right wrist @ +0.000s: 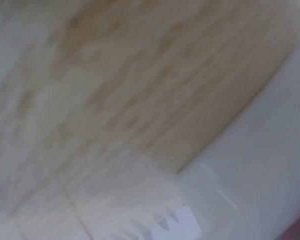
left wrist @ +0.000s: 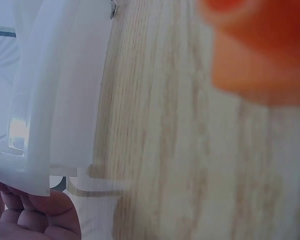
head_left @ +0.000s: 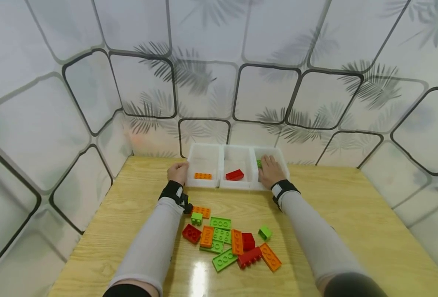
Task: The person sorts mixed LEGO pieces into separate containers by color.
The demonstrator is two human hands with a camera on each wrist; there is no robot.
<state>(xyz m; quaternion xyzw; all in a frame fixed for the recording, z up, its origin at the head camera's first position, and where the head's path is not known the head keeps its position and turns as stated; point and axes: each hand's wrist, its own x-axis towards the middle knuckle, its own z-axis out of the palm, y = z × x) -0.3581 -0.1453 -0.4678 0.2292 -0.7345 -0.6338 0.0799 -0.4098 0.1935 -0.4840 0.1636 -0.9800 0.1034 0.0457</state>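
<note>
A white three-compartment tray stands at the far side of the table. My left hand grips its left end, fingers curled at the rim, as the left wrist view also shows. Over the right compartment is my right hand, back up and fingers extended forward. Just left of those fingers a green brick shows in part; the hand covers the rest. An orange brick lies in the left compartment, and a red brick sits in the middle one.
Loose bricks lie in front of the tray between my forearms: a green plate, a red brick, an orange plate and several others. A small green brick sits apart to the right. Patterned curtains enclose the table.
</note>
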